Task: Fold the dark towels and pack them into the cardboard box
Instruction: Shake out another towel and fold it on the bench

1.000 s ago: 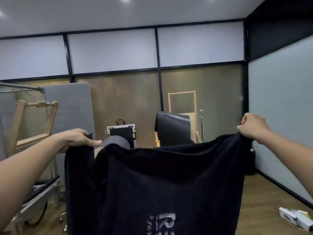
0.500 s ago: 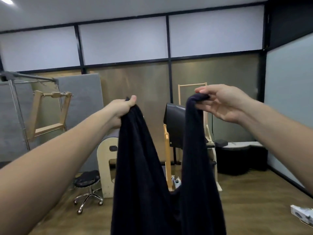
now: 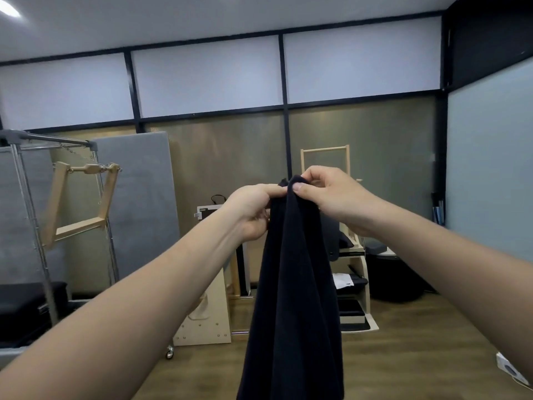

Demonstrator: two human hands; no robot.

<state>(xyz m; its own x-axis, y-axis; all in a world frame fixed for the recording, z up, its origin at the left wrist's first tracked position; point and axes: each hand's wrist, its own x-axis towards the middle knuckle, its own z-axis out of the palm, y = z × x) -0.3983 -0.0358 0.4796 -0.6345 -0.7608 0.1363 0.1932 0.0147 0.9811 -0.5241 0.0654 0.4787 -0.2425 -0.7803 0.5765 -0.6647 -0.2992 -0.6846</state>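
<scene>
**Limp, soft towel hanging from a two-handed pinch**

The dark towel [image 3: 291, 298] hangs in one long doubled drape straight below your grip. Its lower end runs out of the bottom of the view. Expect thick, limp cloth: light enough for fingertips and with no stiffness of its own, so it will sag and swing from wherever you hold it. Its nap should resist slipping.

Your left hand [image 3: 253, 210] and right hand [image 3: 331, 197] meet at the towel's top edge, close against each other. Each pinches a bunch of cloth between thumb and fingers, and neither is loose. Your right thumb [image 3: 300, 187] presses on the topmost fold.

The best hold, I judge, is those top corners pinched together, edges matched. Grabbing well below your grip would likely let the layers slide apart.

The cardboard box is not in view.
</scene>
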